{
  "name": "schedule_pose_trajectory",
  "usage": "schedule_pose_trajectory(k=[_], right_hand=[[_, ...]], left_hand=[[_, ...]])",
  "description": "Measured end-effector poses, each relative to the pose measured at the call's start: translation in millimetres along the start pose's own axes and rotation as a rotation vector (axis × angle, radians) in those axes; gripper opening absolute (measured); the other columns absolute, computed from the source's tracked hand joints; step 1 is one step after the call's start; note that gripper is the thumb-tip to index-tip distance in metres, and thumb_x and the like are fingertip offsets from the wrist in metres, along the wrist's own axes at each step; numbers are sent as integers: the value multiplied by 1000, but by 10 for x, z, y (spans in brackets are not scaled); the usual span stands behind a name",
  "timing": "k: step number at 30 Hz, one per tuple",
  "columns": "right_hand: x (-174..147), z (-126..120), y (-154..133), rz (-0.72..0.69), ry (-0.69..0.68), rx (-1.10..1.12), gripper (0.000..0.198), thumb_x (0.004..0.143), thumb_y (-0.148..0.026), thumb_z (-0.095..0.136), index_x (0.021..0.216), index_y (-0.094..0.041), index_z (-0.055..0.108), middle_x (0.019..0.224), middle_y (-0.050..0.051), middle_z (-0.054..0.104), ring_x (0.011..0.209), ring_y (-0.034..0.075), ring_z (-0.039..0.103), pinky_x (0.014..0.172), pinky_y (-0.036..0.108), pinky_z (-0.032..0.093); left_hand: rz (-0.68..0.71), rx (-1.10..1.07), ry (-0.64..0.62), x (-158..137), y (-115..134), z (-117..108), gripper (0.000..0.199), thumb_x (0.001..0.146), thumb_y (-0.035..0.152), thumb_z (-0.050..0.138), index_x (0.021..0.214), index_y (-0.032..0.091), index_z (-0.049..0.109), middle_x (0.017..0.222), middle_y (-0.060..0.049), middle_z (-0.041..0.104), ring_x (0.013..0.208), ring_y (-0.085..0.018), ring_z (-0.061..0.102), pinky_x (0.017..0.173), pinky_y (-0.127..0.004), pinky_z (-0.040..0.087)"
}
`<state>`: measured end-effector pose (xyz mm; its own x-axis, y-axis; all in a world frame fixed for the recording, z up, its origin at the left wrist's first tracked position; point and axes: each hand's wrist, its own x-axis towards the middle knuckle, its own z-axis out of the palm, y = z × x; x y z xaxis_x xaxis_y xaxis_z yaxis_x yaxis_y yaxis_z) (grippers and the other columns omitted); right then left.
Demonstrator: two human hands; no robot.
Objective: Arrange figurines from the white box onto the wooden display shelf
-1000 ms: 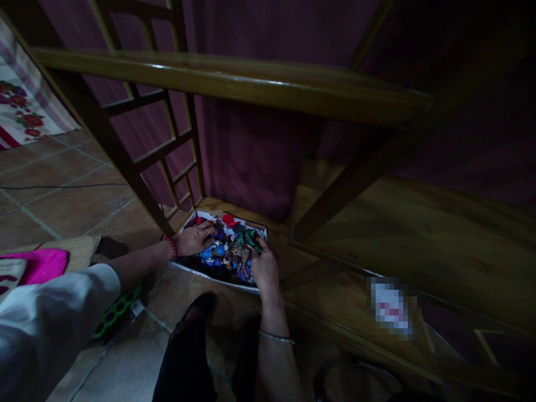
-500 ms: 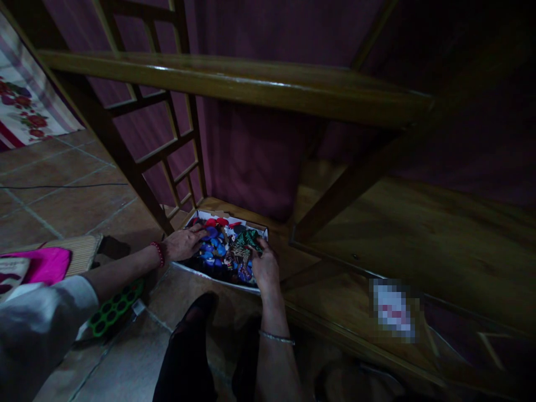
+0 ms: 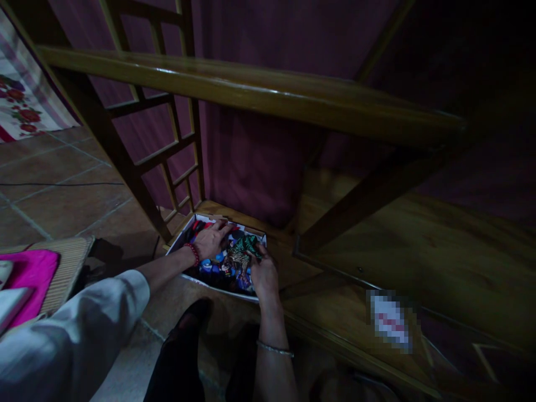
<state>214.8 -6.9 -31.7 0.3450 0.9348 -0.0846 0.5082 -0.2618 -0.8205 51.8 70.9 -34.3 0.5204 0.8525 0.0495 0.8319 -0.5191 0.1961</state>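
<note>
A shallow white cardboard box stands on the low wooden shelf, full of small colourful pieces in blue, red and black; their kind is too small and dark to tell. My left hand, with a red bead bracelet, lies over the pieces towards the back of the box, fingers stretched out. At the box's right side my right hand has its thumb and fingers closed on a green-and-black patterned piece. A tan striped piece lies right against that one.
A wooden rail crosses above the box, and a lattice frame rises behind on the left. A wooden board extends right. On the left is a woven stool top with a pink cloth. A cable crosses the tiled floor.
My left hand has moved right and slightly back, from the box's left edge to over the pieces. The right hand stays at the box's right side with the green-and-black piece.
</note>
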Motion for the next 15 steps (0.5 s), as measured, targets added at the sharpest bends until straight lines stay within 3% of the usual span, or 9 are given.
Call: schedule_pose_trajectory(k=[6, 15], right_hand=[[-12, -43, -57, 41, -39, 8, 34, 76, -20, 46, 109, -19, 57, 106, 8, 63, 100, 19, 57, 84, 26, 43], [-3, -36, -44, 55, -31, -11, 37, 76, -22, 46, 111, -17, 56, 110, 9, 61, 105, 18, 54, 88, 25, 40]], left_hand=[[19, 13, -60, 215, -16, 118, 47, 78, 28, 46, 124, 26, 42, 118, -8, 47, 94, -20, 54, 74, -28, 45], [73, 156, -106, 188, 42, 0, 50, 77, 32, 43, 125, 19, 42, 118, -15, 47, 83, -25, 56, 63, -32, 43]])
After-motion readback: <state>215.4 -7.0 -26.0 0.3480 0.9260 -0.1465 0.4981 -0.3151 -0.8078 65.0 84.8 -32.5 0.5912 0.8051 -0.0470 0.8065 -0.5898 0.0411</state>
